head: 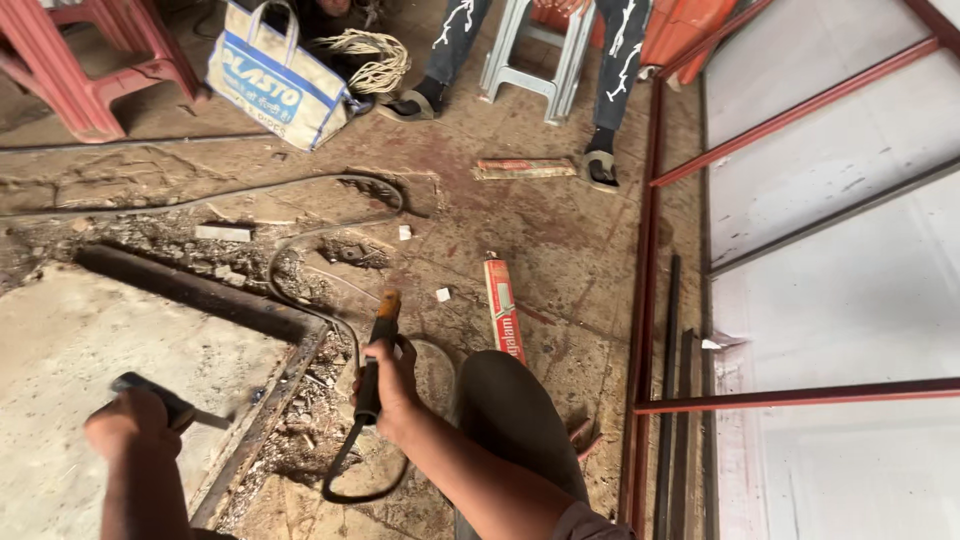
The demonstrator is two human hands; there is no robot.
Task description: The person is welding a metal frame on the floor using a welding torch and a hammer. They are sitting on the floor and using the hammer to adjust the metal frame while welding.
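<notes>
Gripping a welding electrode holder (378,352) by its dark insulated handle, the right hand (392,390) is clenched fully round it, the orange-tipped head pointing up and away over the floor (560,230). It looks rigid and moderately heavy, and the thick black cable (330,240) looping from its lower end will likely drag and tug, so the handle middle seems the sound place to hold. The left hand (128,420) is closed in a fist round the handle of a dark tool (165,398), perhaps a chipping hammer, above the concrete slab (90,340) near the steel angle frame (255,415); it seems stiff and light enough for one hand. A red electrode packet (504,310) lies just beyond.
</notes>
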